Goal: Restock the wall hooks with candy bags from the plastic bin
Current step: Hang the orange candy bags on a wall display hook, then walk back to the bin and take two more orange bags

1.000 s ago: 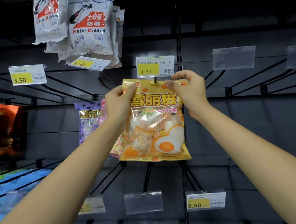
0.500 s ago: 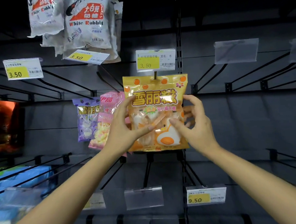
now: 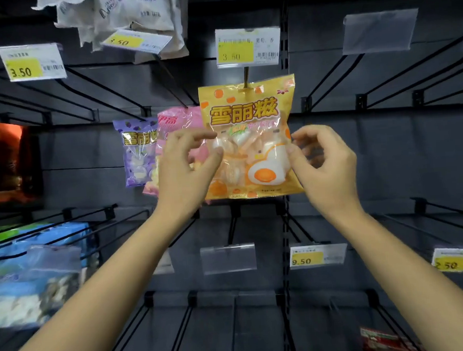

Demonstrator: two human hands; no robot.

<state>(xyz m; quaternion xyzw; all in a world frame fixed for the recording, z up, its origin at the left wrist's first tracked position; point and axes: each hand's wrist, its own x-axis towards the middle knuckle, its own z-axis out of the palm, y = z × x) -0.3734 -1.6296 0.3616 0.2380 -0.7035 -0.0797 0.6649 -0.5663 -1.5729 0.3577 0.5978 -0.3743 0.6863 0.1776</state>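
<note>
On the dark slotted wall, an orange plastic marshmallow bag (image 3: 249, 138) is hanging from a metal hook (image 3: 246, 77) under a yellow price tag (image 3: 248, 46). Both the left hand (image 3: 182, 169) and right hand (image 3: 326, 163) are curling loosely beside it, fingers half-open, gripping nothing. Judging by this, hanging is finishing; fetching another bag is coming next. No plastic bin is showing anywhere.

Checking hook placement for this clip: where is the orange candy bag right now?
The orange candy bag hangs centre frame on a hook under the 3.50 price tag, right of the pink bag, between the left hand and right hand.
</note>
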